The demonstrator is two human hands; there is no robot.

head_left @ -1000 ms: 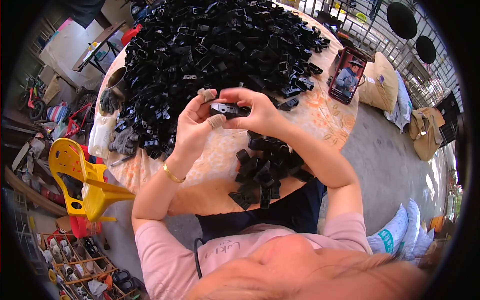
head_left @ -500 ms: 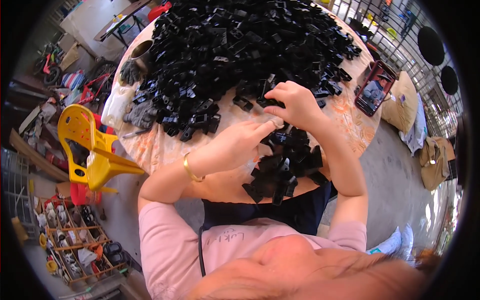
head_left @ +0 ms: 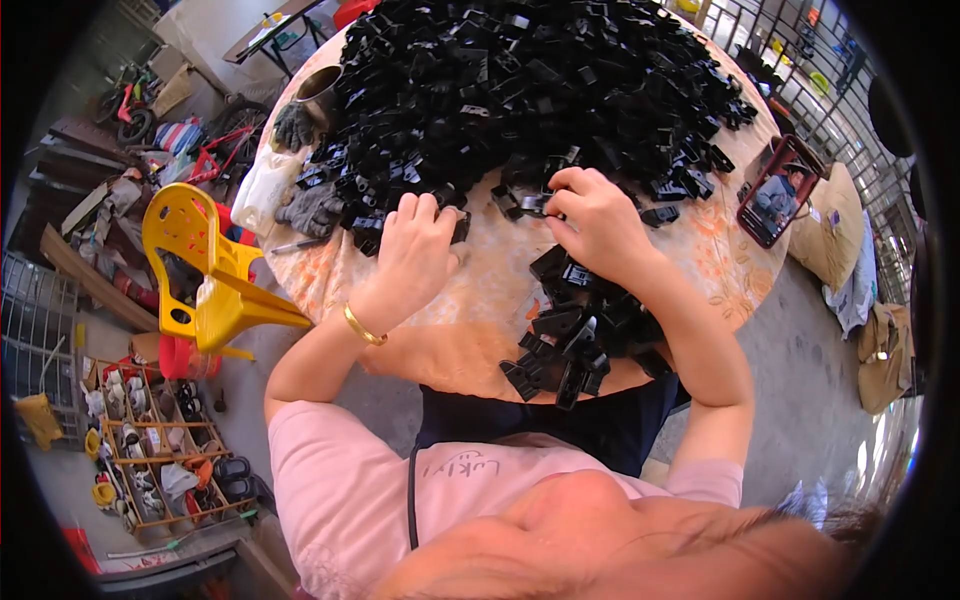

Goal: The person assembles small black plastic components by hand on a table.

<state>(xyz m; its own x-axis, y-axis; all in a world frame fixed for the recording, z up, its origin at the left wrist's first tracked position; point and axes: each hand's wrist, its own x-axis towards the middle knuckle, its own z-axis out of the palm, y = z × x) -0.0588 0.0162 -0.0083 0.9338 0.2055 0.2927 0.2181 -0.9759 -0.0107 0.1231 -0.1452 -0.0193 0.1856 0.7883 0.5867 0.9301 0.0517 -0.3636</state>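
A large heap of small black plastic parts [head_left: 540,90] covers the far side of a round table. My left hand [head_left: 418,248], a gold bangle on its wrist, lies at the heap's near edge. Its fingers are stretched and slightly apart over several parts, and their tips partly hide what they touch. My right hand [head_left: 605,225] has thumb and fingers bent together at a black plastic part [head_left: 533,204] with a shiny face. A smaller group of black plastic parts [head_left: 575,335] lies at the near table edge, below my right wrist.
A patterned orange cloth [head_left: 470,300] covers the table. At left are grey gloves [head_left: 312,210], a metal cup [head_left: 320,85] and a pen-like tool [head_left: 297,246]. A phone [head_left: 782,192] stands at right. A yellow chair [head_left: 205,270] stands left, by a shoe rack [head_left: 165,450].
My left hand has moved away from my right hand, left and forward to the heap's edge. My right hand stays near the middle, its fingers now at a part. The view has shifted slightly.
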